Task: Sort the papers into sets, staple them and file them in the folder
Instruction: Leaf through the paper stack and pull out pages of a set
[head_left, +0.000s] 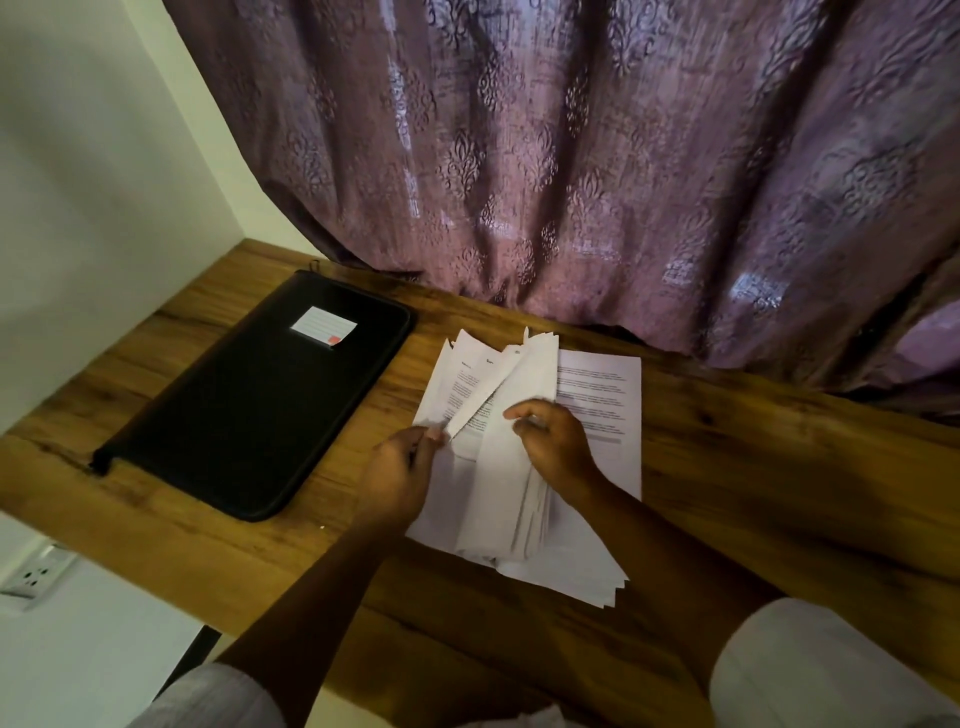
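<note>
A loose pile of white printed papers lies on the wooden desk, fanned out at its far end. My left hand pinches the near edge of a raised sheet at the pile's left side. My right hand grips a thick bundle of sheets lifted off the pile, fingers curled over its top. A black zipped folder with a white label lies flat to the left of the papers, shut. No stapler is in view.
A purple patterned curtain hangs along the desk's far edge. A white wall bounds the desk on the left, with a wall socket below desk level. Bare wood shows to the right of the papers.
</note>
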